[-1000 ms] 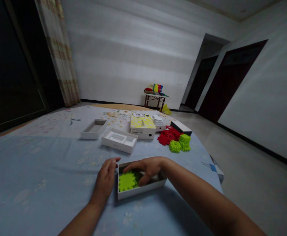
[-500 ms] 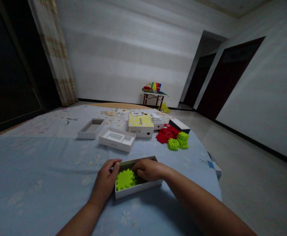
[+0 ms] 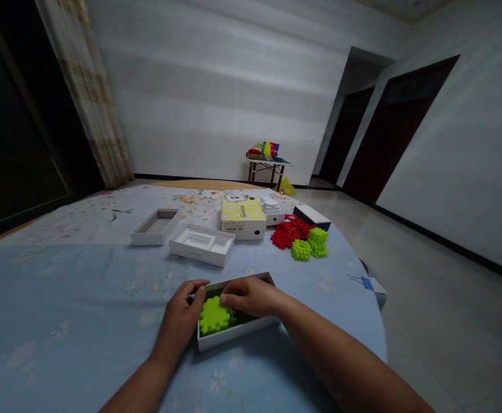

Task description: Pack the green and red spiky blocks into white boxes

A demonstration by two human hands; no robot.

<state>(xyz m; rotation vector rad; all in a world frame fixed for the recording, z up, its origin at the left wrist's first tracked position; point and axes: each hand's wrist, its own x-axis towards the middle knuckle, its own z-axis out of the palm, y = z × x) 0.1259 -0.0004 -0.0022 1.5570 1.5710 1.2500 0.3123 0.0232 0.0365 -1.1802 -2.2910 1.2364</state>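
Observation:
An open white box [image 3: 237, 331] lies slightly askew on the table in front of me. Inside it, toward the left end, are flat lime-green notched puzzle blocks [image 3: 214, 316]. My left hand [image 3: 181, 312] grips the box at its left end, thumb near the inner edge. My right hand [image 3: 251, 295] reaches over the far wall into the box, its fingers curled and pinching the right edge of a green puzzle block. The palm hides the right part of the box's inside.
Beyond lie a grey-lined box tray [image 3: 156, 236], a white insert tray [image 3: 190, 255], a yellow patterned box [image 3: 242, 217] and a stack of white pieces [image 3: 272, 209]. Red blocks [image 3: 289, 232], more green blocks [image 3: 301, 250] and a dark-sided lid [image 3: 313, 217] sit right. A blue clip [image 3: 366, 283] holds the tablecloth's edge.
My right hand has shifted a little left onto the green block's edge, and that block has tilted or moved slightly. The left hand stays on the box. The whole view has shifted slightly.

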